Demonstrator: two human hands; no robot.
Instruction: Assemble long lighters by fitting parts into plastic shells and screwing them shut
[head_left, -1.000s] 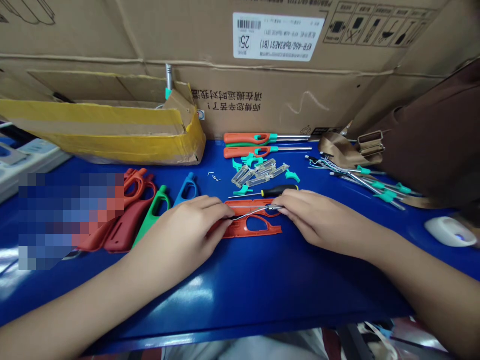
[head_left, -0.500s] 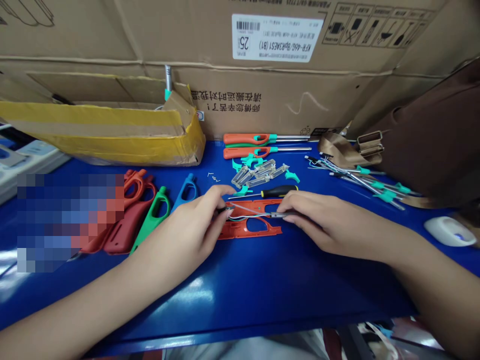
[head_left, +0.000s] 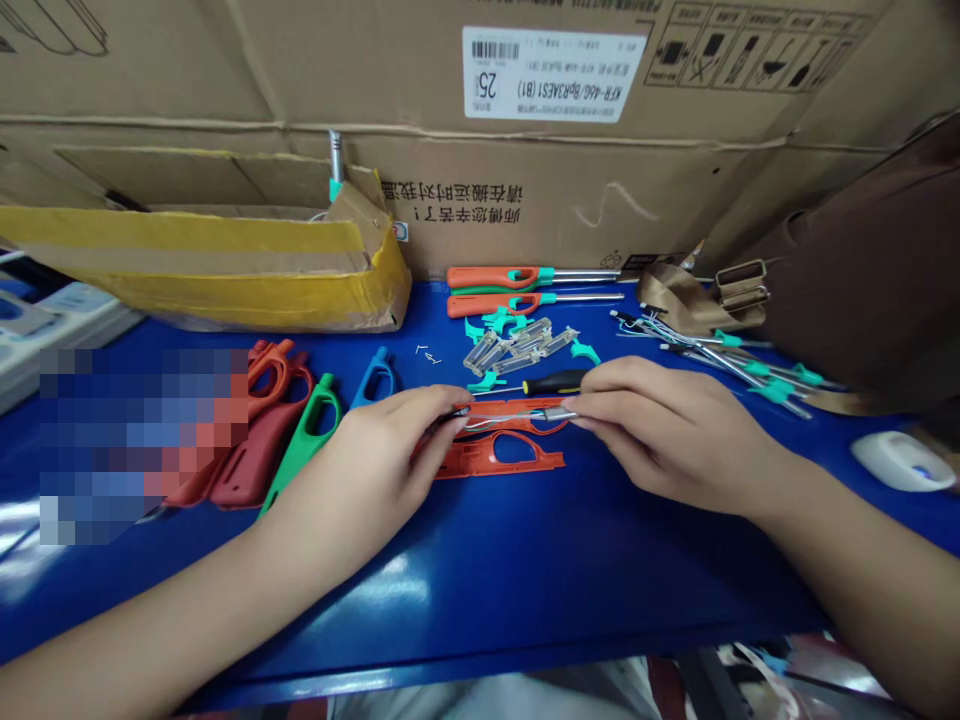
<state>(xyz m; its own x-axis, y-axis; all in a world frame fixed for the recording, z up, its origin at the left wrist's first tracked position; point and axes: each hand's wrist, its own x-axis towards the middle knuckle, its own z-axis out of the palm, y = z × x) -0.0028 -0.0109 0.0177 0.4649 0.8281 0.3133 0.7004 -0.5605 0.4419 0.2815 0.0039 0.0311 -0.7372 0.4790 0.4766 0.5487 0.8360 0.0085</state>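
Observation:
An orange plastic lighter half-shell lies flat on the blue table in front of me. Over it I hold a thin metal tube with wires. My left hand pinches its left end with thumb and forefinger. My right hand pinches the right end, fingers pressed together. A black-handled screwdriver lies just behind the shell.
Orange, red, green and blue handle shells lie at left. Clear and teal small parts, two assembled orange lighters and several wired tubes sit behind. A taped cardboard box, large cartons, brown bag and white mouse surround them.
Both hands shifted slightly while holding the wired tube. It dipped toward me half a second ago and is now lifted back level over the shell's upper edge.

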